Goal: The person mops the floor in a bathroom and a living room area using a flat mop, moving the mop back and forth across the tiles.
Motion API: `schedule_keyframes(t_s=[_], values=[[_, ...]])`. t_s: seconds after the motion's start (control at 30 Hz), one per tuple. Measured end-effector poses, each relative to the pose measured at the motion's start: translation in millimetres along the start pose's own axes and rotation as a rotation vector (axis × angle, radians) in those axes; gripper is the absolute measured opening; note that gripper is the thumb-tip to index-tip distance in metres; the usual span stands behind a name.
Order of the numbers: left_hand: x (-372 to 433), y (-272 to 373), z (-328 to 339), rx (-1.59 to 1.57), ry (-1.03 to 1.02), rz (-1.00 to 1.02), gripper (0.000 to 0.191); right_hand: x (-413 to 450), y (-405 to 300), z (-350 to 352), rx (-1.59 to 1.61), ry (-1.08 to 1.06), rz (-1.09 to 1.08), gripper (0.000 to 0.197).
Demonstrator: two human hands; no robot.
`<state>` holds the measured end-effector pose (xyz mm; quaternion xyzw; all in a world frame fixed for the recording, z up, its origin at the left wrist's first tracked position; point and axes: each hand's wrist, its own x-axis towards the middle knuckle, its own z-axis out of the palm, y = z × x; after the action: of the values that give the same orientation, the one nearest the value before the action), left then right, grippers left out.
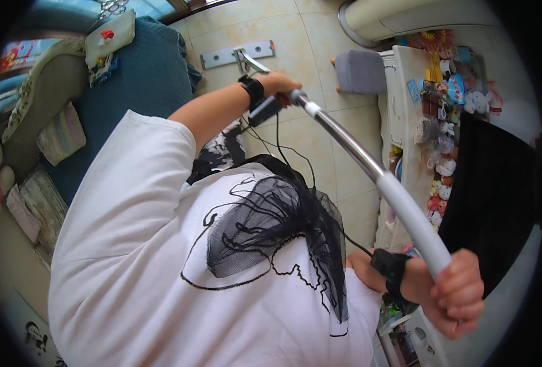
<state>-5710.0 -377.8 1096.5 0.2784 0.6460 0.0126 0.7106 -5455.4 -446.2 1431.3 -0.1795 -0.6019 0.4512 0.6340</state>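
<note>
A flat mop with a telescopic metal pole (pixel 349 142) runs slantwise across the view. My right hand (pixel 461 293) is closed around the upper end of its light grey grip sleeve (pixel 411 215). Lower on the pole, by a grey collar, my left hand (pixel 280 87) is wrapped around it, its fingers partly hidden. Beyond that hand, the grey rectangular mop head (pixel 238 55) rests on the tiled floor (pixel 284 32) beside the bed. Black straps with small devices circle both wrists, and cables run from them toward my chest.
A bed with a dark teal cover (pixel 133 69) stands at the left. A grey padded stool (pixel 360 72) sits right of the mop head. Along the right is a white cabinet (pixel 392 114) crowded with toys and small items, with a large black screen (pixel 491 197) beside them.
</note>
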Motion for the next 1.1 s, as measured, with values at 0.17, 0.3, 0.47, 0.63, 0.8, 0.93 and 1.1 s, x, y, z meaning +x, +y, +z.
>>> schedule_keyframes(t_s=[0.17,0.3,0.47,0.63,0.8,0.93,1.1], values=[[2,-30,59,-0.157,-0.214,-0.106,0.028,-15,-36,19,0.220,-0.070,0.006,0.031],[29,-87,171,0.139,-0.596,-0.106,0.038,-80,-71,4,0.129,-0.015,-0.090,0.031],[65,-166,237,0.299,-0.960,0.576,0.027,-142,-108,4,-0.172,0.255,-0.262,0.031],[53,-187,234,0.445,-0.682,0.865,0.040,-160,-131,4,-0.640,0.565,-0.375,0.031],[50,-139,178,0.554,-0.159,1.140,0.037,-173,-101,-39,-1.034,0.645,-0.336,0.031],[104,-108,81,0.190,-0.101,0.458,0.023,-174,-19,-48,-0.511,0.545,-0.151,0.035],[173,-119,-27,0.124,0.426,0.084,0.021,-176,76,-30,-0.021,0.244,0.027,0.038]])
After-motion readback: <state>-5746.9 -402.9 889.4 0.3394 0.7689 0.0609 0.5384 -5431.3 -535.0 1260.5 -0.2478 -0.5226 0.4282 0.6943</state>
